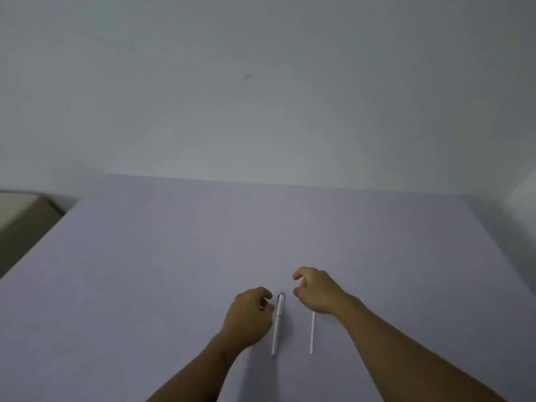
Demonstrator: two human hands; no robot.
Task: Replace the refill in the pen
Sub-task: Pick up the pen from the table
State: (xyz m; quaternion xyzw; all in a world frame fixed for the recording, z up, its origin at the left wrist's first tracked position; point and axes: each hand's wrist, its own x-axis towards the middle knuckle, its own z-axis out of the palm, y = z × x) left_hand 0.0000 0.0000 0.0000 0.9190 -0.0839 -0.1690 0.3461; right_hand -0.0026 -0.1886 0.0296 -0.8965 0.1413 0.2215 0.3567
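Head view showed one slim white plastic pen point(278, 323) and one thin white refill rod point(312, 333) lying side by side, apart, on a matte lavender tabletop point(145, 271) with broad bare room around. The left hand point(248, 316) and right hand point(317, 290) hovered loosely curled, grasping nothing.

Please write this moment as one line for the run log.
stage: start | pen: on table, untouched | refill: right of pen, apart | left hand: empty, beside pen | right hand: empty, above refill
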